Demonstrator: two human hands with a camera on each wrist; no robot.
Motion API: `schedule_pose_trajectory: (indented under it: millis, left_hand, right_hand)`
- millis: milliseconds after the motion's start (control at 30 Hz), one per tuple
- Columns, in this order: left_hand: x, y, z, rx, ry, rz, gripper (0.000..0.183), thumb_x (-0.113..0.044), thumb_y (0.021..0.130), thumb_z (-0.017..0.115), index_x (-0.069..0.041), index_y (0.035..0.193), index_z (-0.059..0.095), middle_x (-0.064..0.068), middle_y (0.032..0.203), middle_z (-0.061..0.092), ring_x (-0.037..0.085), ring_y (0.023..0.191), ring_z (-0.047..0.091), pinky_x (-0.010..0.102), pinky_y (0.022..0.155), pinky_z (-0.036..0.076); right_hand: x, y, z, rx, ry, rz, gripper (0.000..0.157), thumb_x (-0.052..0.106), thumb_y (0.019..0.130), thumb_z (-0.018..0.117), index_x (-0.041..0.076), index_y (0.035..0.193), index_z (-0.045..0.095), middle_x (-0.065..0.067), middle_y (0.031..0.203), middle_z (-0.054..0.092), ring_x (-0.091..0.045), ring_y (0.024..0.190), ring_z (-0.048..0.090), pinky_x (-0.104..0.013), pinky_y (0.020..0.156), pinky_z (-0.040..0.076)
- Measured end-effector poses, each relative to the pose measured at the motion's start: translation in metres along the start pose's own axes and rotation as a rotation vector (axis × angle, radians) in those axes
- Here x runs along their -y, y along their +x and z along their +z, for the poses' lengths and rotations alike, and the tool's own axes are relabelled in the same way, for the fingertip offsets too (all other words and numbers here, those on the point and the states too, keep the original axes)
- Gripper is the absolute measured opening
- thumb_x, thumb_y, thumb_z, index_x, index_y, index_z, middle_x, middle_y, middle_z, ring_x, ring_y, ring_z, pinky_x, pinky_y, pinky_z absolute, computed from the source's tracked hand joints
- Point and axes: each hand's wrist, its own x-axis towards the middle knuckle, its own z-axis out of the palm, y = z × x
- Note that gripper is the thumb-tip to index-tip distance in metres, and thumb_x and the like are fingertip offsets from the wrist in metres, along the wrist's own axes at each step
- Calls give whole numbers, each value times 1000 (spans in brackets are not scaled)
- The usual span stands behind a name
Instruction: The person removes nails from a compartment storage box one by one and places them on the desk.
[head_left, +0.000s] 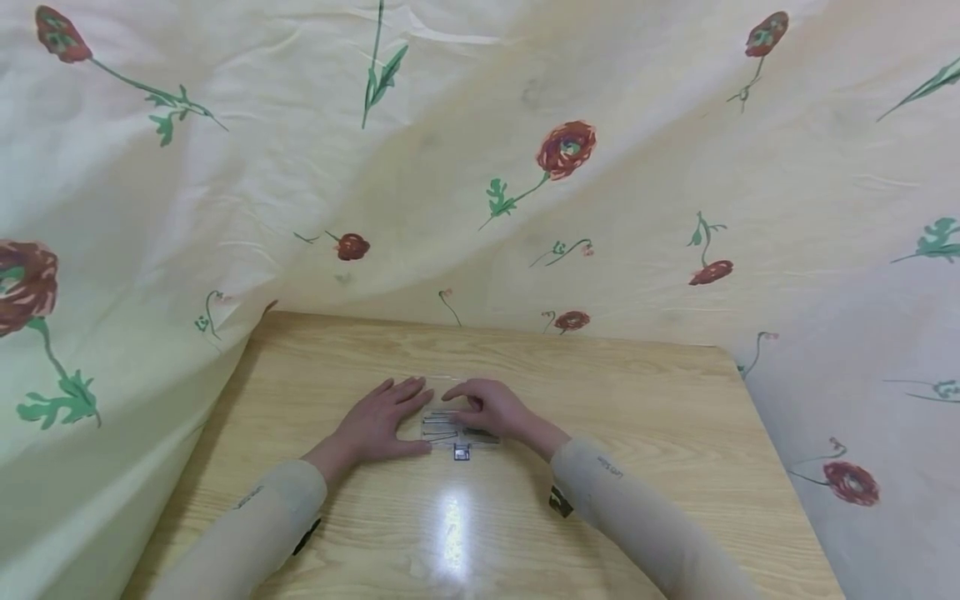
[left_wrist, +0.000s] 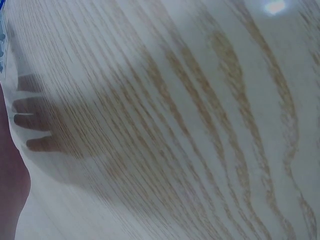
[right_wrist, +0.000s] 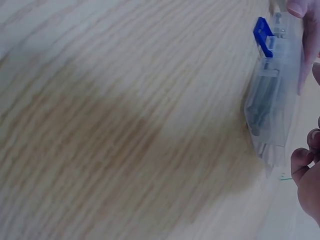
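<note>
A clear plastic case [head_left: 442, 435] with several long thin metal pieces lies on the table; their exact kind is too small to tell. Its latch [head_left: 461, 452] shows on the near side, and in the right wrist view this is a blue tab [right_wrist: 263, 36] standing out from the case. My left hand [head_left: 382, 423] lies with fingers spread at the case's left side, thumb at its near left corner. Over the right part of the case is my right hand [head_left: 491, 408], index finger bent and apart from the thumb. I see nothing held in it.
The wooden table [head_left: 600, 392] extends around the case, with a bright reflection in front of it. A flower-patterned cloth [head_left: 450, 192] hangs behind the table and along both sides. Dark devices [head_left: 560, 502] sit under the sleeves at the wrists.
</note>
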Motion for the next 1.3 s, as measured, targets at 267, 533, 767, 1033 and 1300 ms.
schedule_pose_trajectory:
  millis: [267,533,767,1033,1300]
  left_hand:
    - [1,0,-3,-8,11,6,96,-82,93,55,-23,167,40,2,175,31,21,161,29,48,133,20]
    - [1,-1,-5,-1,3,5,96,-82,93,55,-23,168,40,2,175,30,21,162,28,48,133,21]
    - [0,-2,-6,9,-15,0,96,-81,93,57,-22,167,40,2,175,30,21,162,28,48,134,19]
    - [-1,-3,-5,-9,-48,18,96,-78,93,61,-19,166,42,5,175,32,24,161,31,51,133,21]
    - [-1,-3,-3,11,-12,18,97,-80,93,58,-21,168,40,2,175,30,22,162,28,48,134,19]
  right_hand:
    - [2,0,1,9,-67,-49,26,20,99,79,15,124,79,11,72,50,-4,66,43,-23,63,39]
    - [2,4,2,15,-139,-105,19,21,100,78,15,117,81,11,74,53,-5,70,45,-24,66,41]
    - [1,13,0,61,-218,-168,18,20,98,80,16,115,82,11,75,58,-3,68,46,-23,66,43]
    - [5,20,-4,138,-301,-224,22,20,97,80,15,118,81,3,94,77,-9,78,62,-26,75,54]
    - [11,25,-7,243,-445,-259,27,21,97,80,18,124,80,2,109,78,-14,99,70,-32,93,58]
